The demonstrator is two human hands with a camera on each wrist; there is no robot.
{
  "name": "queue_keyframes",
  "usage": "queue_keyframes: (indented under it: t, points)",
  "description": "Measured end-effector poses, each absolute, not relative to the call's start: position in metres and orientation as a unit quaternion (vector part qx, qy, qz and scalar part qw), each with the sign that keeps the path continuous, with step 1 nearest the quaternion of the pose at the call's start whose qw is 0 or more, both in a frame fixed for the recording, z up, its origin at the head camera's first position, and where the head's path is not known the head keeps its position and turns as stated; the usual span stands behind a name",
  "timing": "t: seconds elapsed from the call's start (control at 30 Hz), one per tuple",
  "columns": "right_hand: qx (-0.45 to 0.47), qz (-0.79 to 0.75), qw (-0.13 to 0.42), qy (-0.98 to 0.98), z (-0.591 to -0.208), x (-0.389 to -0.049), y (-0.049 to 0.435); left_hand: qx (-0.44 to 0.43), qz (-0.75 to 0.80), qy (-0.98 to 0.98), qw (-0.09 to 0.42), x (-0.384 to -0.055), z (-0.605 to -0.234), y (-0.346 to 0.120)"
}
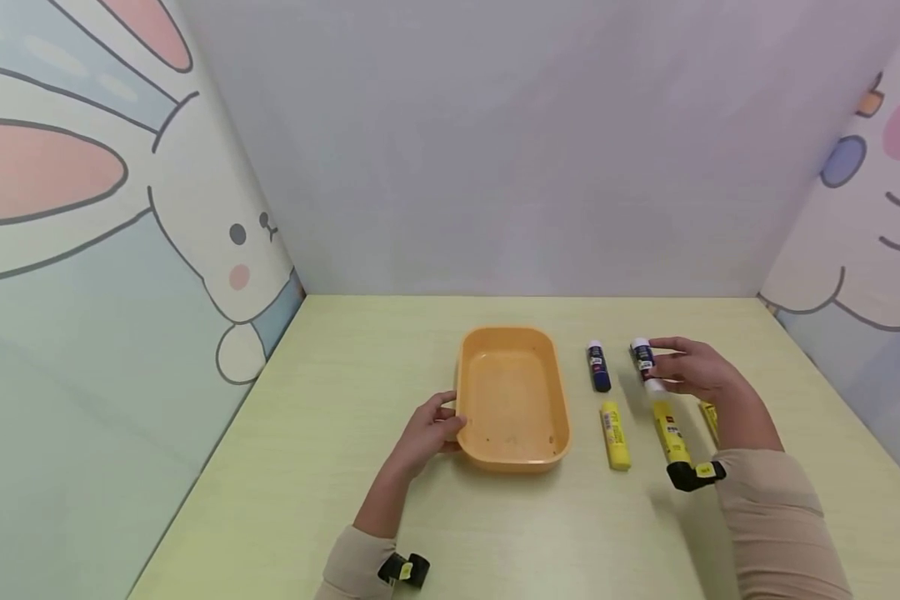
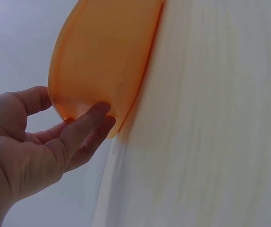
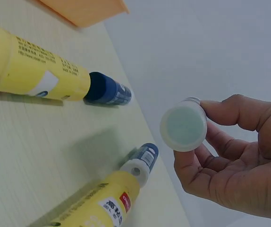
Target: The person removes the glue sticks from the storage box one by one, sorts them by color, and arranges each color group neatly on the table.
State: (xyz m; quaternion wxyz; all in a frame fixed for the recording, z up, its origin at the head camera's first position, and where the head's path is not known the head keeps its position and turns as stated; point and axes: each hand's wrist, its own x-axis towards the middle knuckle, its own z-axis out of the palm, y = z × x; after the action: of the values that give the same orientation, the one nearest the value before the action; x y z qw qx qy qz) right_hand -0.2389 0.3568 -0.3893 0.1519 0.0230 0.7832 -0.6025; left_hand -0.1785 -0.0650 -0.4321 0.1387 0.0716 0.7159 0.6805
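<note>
My left hand (image 1: 427, 429) grips the left rim of an orange plastic tray (image 1: 513, 400). In the left wrist view, thumb and fingers sit on either side of the tray's edge (image 2: 102, 56). Over on the right, my right hand (image 1: 696, 368) pinches a dark blue glue stick (image 1: 644, 357) with white ends, raised above the table. Its round whitish end (image 3: 185, 127) faces the right wrist camera. A dark blue glue stick (image 1: 598, 367) lies left of that hand. Below are yellow glue sticks (image 1: 615, 435), (image 1: 671, 432) and, partly behind the wrist, another yellow one (image 1: 709, 417).
Another blue glue stick with a white end (image 3: 147, 156) lies beyond a yellow one in the right wrist view. The pale wooden table (image 1: 330, 375) meets a grey back wall (image 1: 495, 167). Side panels with cartoon animals (image 1: 217, 217) bound it left and right.
</note>
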Motion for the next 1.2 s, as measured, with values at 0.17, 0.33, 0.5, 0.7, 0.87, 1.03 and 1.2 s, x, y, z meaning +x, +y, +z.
queue_keyframes:
  t: [0.17, 0.33, 0.5, 0.7, 0.87, 1.03, 1.2]
  points:
    - [0.029, -0.602, 0.149, 0.784, -0.390, -0.238, 0.367, 0.064, 0.683, 0.714, 0.140, -0.190, -0.451, -0.065]
    - [0.050, -0.613, 0.153, 0.773, -0.391, -0.240, 0.378, 0.062, 0.679, 0.719, 0.138, -0.192, -0.456, -0.065]
    - [0.079, -0.617, 0.162, 0.766, -0.389, -0.242, 0.389, 0.061, 0.674, 0.723, 0.140, -0.191, -0.457, -0.065]
    - [0.088, -0.622, 0.159, 0.762, -0.387, -0.248, 0.401, 0.061, 0.676, 0.722, 0.138, -0.192, -0.455, -0.066]
    - [0.086, -0.620, 0.158, 0.763, -0.390, -0.253, 0.409, 0.061, 0.674, 0.723, 0.139, -0.193, -0.454, -0.065]
    - [0.102, -0.618, 0.153, 0.764, -0.392, -0.257, 0.417, 0.060, 0.674, 0.724, 0.138, -0.193, -0.455, -0.065]
    - [0.117, -0.624, 0.152, 0.757, -0.394, -0.259, 0.424, 0.058, 0.670, 0.727, 0.136, -0.193, -0.455, -0.064]
